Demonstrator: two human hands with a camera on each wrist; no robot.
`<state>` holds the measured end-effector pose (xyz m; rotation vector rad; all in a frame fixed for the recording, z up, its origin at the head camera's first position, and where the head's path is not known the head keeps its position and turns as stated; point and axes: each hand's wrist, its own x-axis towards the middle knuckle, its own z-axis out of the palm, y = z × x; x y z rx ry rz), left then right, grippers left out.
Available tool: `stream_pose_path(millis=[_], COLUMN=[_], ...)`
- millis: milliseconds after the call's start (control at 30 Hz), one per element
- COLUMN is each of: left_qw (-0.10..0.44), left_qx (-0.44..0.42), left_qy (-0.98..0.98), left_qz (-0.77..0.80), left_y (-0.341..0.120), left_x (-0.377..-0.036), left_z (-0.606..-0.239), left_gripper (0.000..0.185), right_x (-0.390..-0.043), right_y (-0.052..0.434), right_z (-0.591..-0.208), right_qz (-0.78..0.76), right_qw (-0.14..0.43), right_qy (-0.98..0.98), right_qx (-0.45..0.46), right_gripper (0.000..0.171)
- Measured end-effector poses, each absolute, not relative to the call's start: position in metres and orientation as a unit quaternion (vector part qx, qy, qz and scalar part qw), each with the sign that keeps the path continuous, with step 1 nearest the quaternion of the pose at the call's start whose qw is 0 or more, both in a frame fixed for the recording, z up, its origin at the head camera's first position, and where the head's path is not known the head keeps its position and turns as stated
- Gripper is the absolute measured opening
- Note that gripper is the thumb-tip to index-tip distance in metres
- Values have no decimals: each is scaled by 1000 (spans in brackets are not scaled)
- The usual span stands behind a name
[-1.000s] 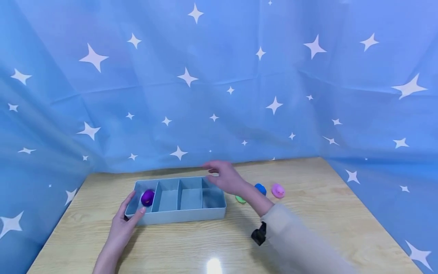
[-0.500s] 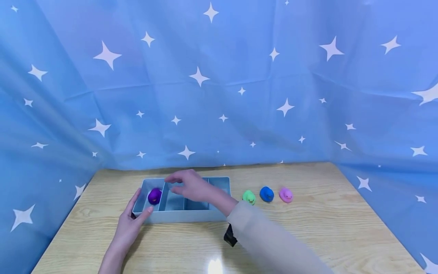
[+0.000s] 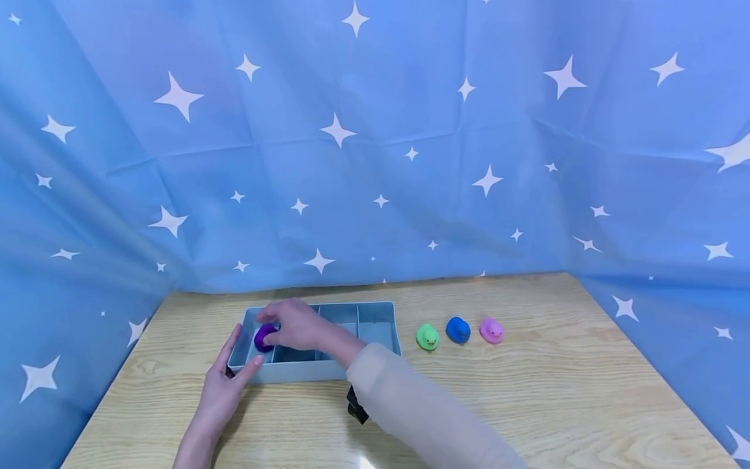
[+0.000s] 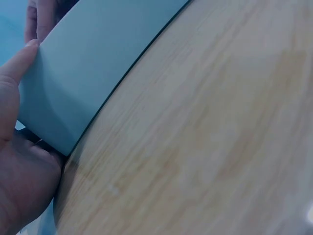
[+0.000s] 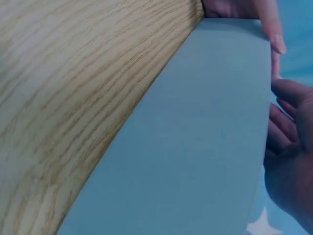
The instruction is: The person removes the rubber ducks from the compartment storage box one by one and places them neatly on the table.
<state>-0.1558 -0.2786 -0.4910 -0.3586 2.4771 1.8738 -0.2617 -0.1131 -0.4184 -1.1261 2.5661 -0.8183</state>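
Note:
A long grey-blue box with several compartments stands on the wooden table. My left hand grips its left end, the thumb over the front rim. Inside the leftmost compartment sits a purple toy duck. My right hand reaches over the box to this duck, thumb and fingers apart on either side of it. Whether they touch the duck cannot be told. In the right wrist view the right hand is beyond the box wall, its fingertips partly hidden.
To the right of the box, a green toy duck, a blue toy duck and a pink toy duck stand in a row on the table. A blue star-patterned curtain hangs behind and at both sides.
My right hand has moved left across the box, from its right end to the purple duck. The left hand keeps its hold on the box. The head view has shifted slightly.

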Motion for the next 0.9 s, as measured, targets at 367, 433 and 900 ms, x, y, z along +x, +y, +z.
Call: stream_pose_path(millis=[367, 433, 900], left_qw=[0, -2, -7], left_qx=[-111, -108, -107], left_qy=[785, 787, 780], left_qz=[609, 607, 616], left_y=[-280, -280, -278], left_x=[-154, -153, -154], left_z=[-493, -493, -492], left_gripper=[88, 88, 89], right_x=[-262, -261, -262], right_y=[-119, -121, -132], right_z=[-422, -422, -431], right_qz=[-226, -209, -153], right_qw=[85, 73, 38], right_qy=[888, 892, 906], right_qx=[-392, -393, -394], right_gripper=[41, 37, 33])
